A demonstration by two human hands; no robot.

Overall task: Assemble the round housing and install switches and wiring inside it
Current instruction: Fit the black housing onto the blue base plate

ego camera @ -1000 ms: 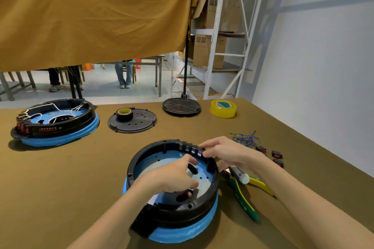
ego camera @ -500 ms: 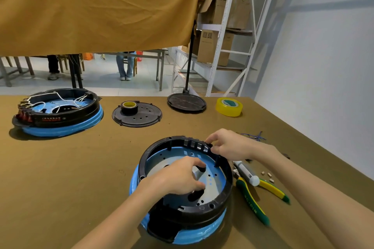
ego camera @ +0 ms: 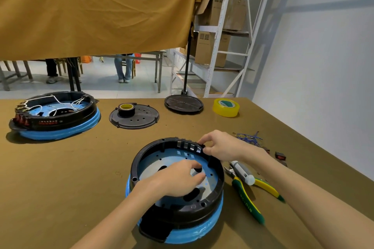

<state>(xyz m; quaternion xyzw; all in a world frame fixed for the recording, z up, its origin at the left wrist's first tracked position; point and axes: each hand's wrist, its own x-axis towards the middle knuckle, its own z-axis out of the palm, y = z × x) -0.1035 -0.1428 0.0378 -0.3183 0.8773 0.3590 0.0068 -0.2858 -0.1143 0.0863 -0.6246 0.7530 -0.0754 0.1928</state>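
The round housing (ego camera: 178, 186) sat near the table's front edge with its slots apparently unfilled, the left hand (ego camera: 178, 180) resting inside, fingers loosely curled, while the right hand (ego camera: 220, 147) pinched a small black part, probably a switch, at the rim, wiring seemingly untouched.

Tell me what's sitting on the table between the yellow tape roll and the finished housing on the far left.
In the head view, a flat black disc carrying a small tape roll, then a round black stand base nearer the yellow tape roll, right of the wired housing.
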